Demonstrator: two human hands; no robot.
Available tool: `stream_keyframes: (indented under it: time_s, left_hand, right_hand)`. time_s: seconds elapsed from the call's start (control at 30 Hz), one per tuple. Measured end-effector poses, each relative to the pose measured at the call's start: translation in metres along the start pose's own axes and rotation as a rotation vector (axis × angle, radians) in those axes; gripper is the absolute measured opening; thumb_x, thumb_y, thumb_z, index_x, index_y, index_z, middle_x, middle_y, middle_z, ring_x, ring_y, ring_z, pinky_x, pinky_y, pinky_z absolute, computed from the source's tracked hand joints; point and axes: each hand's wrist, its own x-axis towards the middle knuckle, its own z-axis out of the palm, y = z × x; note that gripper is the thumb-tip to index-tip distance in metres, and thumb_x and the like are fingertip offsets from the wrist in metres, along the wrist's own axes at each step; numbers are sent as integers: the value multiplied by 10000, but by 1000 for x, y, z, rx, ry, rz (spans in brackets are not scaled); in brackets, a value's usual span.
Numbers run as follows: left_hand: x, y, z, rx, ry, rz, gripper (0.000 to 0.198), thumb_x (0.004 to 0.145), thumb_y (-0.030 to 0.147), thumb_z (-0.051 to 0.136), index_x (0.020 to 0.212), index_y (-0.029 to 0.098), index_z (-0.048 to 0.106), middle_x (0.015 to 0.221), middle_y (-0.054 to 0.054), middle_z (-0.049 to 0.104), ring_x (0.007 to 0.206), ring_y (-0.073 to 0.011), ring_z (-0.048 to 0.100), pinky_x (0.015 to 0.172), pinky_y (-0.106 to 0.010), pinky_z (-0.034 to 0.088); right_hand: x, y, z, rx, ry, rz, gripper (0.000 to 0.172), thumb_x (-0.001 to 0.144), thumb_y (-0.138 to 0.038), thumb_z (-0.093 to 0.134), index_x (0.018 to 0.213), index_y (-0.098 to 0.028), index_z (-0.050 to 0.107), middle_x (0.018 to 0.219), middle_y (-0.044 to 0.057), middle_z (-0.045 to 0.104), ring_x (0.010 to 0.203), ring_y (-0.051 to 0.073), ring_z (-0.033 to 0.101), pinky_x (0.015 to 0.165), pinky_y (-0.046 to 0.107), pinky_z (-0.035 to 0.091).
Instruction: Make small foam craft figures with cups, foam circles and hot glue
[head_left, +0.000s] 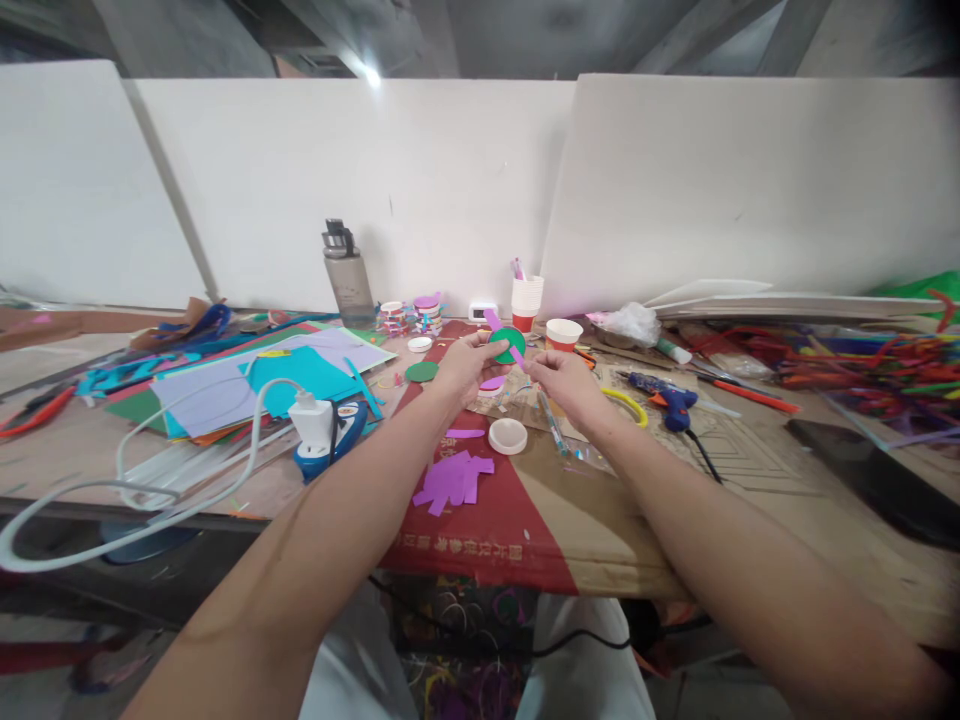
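Loosely heaped, flat purple paper strips (452, 482) lie at seven o'clock from a round green disc (511, 335). Rightward, the left hand (463, 364) pinches that disc by its nine o'clock rim. A slim purple paper strip (517, 356) slants across its face toward five o'clock; whether it joins the purple piece (491, 319) at eleven, I cannot tell. Its lower end meets the nearer right hand (564, 381), whose fingertips grip it.
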Motion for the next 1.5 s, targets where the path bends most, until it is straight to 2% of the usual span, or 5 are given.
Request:
stream_keyframes:
  time_s: [0.43,0.8,1.1,1.37,1.5]
  left_hand:
    - [2,-2,-3,33,74,18,161,724,116,755,803,122,615,741,-24,663,628,-99,610,631,-249,531]
    - [7,-2,-6,61,189,18,146,723,17,637,817,122,599,724,-27,658,622,-107,613,589,-230,499]
    - [4,-3,-8,58,121,12,201,631,36,721,791,125,638,731,-18,674,622,-98,627,553,-195,475]
    - [2,0,-9,-8,153,-30,222,635,48,726,793,141,600,722,-10,665,612,-102,622,588,-224,503]
    - [1,1,-7,-23,173,-3,193,656,38,699,783,136,593,717,1,652,607,-95,616,585,-223,497]
  right_hand:
    - [0,1,-4,-70,-21,17,213,703,-375,616,605,-192,567,595,-29,548,592,123,454,597,265,348]
    - [-9,1,-8,-732,-239,71,359,806,-399,650,509,-204,600,565,36,603,620,176,544,618,296,330]
    - [-3,1,-17,-673,-6,-22,131,846,-281,583,860,-191,677,882,91,720,806,201,624,682,287,384]
    - [0,-7,-80,-716,172,29,248,865,-327,574,1021,-151,655,1053,150,707,910,249,634,774,338,424]
    - [-14,16,-128,-1051,283,130,309,861,-342,581,1022,-92,664,1088,250,679,1075,352,607,886,416,420]
